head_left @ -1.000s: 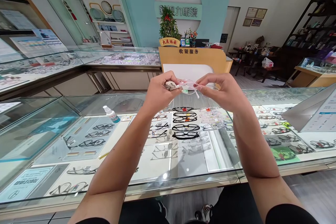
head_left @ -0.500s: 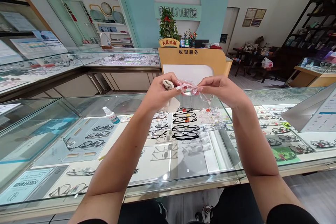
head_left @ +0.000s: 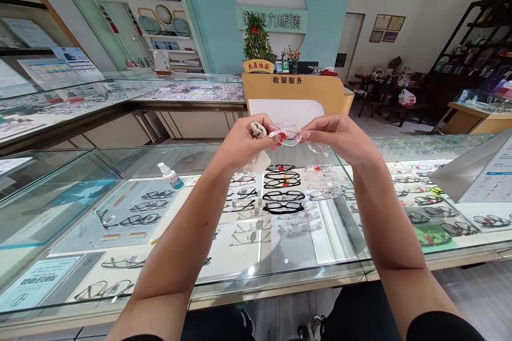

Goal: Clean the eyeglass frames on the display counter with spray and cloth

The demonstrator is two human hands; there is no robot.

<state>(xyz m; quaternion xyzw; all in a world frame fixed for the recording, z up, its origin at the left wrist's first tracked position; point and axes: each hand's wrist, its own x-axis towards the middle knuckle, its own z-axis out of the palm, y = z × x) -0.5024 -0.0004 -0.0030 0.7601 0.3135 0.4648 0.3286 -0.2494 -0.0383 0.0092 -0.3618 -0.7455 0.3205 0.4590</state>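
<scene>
A pair of clear-framed eyeglasses (head_left: 288, 134) is held up between both hands above the glass counter. My left hand (head_left: 246, 141) pinches the left side of the frame, with a crumpled pale cloth (head_left: 259, 161) bunched in the same hand. My right hand (head_left: 334, 136) grips the frame near the bridge between thumb and fingers. Below the hands, several black eyeglasses (head_left: 283, 195) lie in a column. Several clear eyeglasses (head_left: 320, 181) lie to their right.
The glass display counter (head_left: 224, 272) runs across in front of me. A spray bottle (head_left: 170, 176) stands on its left part. A folded white sign (head_left: 480, 170) is at the right. The cash desk (head_left: 296, 85) stands beyond, with a plant (head_left: 256, 37) on it.
The eyeglasses have turned slightly in my hands. Both hands keep their hold at nearly the same place, and the cloth has shifted a little.
</scene>
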